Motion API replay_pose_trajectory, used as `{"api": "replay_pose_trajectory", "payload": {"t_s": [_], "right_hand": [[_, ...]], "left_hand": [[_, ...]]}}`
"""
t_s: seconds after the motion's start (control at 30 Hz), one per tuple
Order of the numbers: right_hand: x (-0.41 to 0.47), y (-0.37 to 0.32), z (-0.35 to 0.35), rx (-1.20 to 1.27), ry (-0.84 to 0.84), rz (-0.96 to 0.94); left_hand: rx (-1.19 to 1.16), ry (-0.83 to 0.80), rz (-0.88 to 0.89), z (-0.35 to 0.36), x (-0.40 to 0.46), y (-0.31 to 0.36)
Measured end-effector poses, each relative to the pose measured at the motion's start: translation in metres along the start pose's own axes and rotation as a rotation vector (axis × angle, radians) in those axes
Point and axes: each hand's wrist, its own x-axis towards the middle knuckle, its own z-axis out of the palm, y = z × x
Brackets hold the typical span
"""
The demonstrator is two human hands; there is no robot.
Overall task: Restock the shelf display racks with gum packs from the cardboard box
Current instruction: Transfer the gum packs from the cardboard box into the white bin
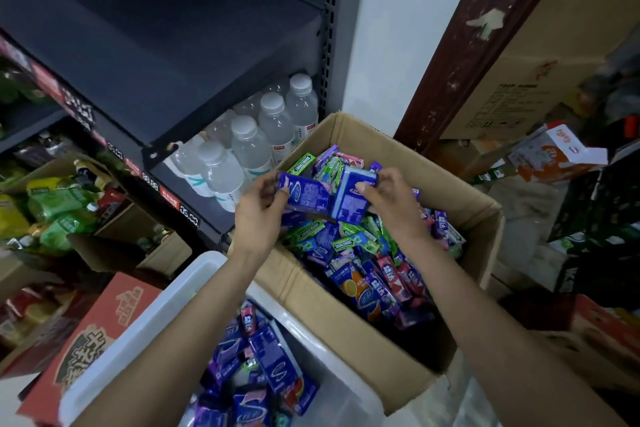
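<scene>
Dark metal shelving (166, 55) fills the left side of a cramped stockroom, with clear water bottles (242, 146) standing on a lower shelf and price tags along its edge. Beside them sits an open cardboard box (346, 315), heaped with loose gum packs (367, 253) in green, blue, purple and pink. Over that heap, both hands hold blue packs clear of the pile. The left hand (258, 215) grips a blue gum pack (306, 196), thumb on its face and fingers curled behind. The right hand (391, 198) pinches a second blue pack (353, 198) between thumb and fingers; the two packs touch or overlap at their inner edges, though blur makes it hard to tell which. Near the person's forearms, a white plastic bin (162, 315) holds more purple and blue packs. A red printed carton (97, 329) lies left of it, and brown cartons (540, 73) are stacked at the right.
</scene>
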Motion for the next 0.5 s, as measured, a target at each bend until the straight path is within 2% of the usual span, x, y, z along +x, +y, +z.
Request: {"api": "replay_pose_trajectory", "payload": {"t_s": [0.13, 0.3, 0.37, 0.5], "right_hand": [[-0.047, -0.015, 0.032, 0.057, 0.025, 0.032], [-0.113, -0.017, 0.087, 0.068, -0.020, 0.086], [-0.132, -0.003, 0.107, -0.054, -0.062, 0.083], [-0.159, 0.031, 0.137, -0.476, -0.125, 0.034]], "left_hand": [[0.007, 0.006, 0.119, -0.041, -0.024, 0.008], [0.113, -0.087, 0.110, -0.107, -0.062, -0.010], [0.210, -0.140, 0.098, -0.131, -0.076, -0.026], [0.450, -0.263, 0.034, -0.155, -0.088, -0.063]]}}
